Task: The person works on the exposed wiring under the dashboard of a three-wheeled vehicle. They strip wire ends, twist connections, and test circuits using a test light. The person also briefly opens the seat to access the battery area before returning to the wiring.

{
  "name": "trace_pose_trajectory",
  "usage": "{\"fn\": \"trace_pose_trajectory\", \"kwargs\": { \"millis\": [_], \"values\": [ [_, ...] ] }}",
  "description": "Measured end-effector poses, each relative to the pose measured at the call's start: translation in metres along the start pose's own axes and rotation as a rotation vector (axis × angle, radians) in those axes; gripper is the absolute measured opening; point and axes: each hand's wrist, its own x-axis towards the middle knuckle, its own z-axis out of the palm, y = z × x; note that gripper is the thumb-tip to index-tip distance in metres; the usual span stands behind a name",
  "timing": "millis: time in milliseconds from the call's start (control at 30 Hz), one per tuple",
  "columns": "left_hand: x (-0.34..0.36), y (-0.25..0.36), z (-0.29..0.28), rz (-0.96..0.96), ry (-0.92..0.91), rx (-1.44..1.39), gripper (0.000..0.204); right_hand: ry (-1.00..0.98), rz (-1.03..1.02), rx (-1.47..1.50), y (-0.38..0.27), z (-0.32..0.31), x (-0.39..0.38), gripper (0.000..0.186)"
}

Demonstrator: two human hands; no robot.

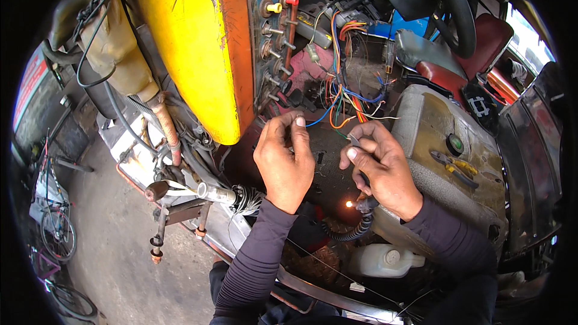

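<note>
Thin blue insulated wire (329, 112) is pinched at lower end by left hand (284, 162) fingers, long axis slanted up-right away from them. Small grey metal piece (354, 141) is pinched by right hand (388, 174) fingers, farther off. Gap left open between hands; right side bounded by grey padded box's (421, 114) left edge.
</note>
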Motion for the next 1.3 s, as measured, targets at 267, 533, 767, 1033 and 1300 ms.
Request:
{"fn": "trace_pose_trajectory", "kwargs": {
  "millis": [267, 533, 767, 1033, 1300],
  "values": [
    [-0.0010, 0.0036, 0.0016, -0.070, 0.002, -0.043, 0.009, -0.005, 0.021, 0.012, -0.0013, -0.0018, -0.0016, 0.020],
    [0.0006, 0.0002, 0.0027, -0.040, 0.040, -0.104, 0.008, -0.020, 0.023, 0.021, 0.0002, -0.0002, -0.0005, 0.022],
    [0.0022, 0.0013, 0.0011, -0.045, 0.027, -0.071, 0.008, -0.036, -0.009, -0.008, 0.0050, -0.0020, 0.0001, 0.020],
    [0.0042, 0.0003, 0.0007, -0.029, 0.031, -0.064, 0.008, -0.020, 0.016, 0.008, 0.0002, -0.0003, -0.0012, 0.018],
    [0.0039, 0.0037, 0.0013, -0.071, 0.033, -0.094, 0.009, -0.026, 0.030, 0.027, -0.0008, -0.0023, -0.0023, 0.020]
  ]
}}
